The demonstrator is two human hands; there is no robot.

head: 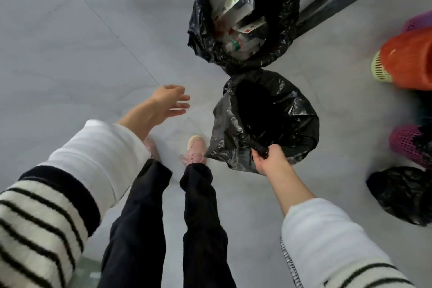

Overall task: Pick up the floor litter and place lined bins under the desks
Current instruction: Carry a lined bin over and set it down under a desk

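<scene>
While my right hand pinches the empty lined bin, left hand spread, holding nothing; far bin holds litter (placement under desks pending).

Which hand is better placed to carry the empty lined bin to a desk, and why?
Right. The right hand already grips the empty bin by its liner rim; the left hand is open, holding nothing, off to the side.

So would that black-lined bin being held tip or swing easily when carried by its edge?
Probably. The right hand pinches only bunched liner at the rim of the held bin, so it may tilt and swing. It looks empty, likely light. The glossy liner could slip.
</scene>
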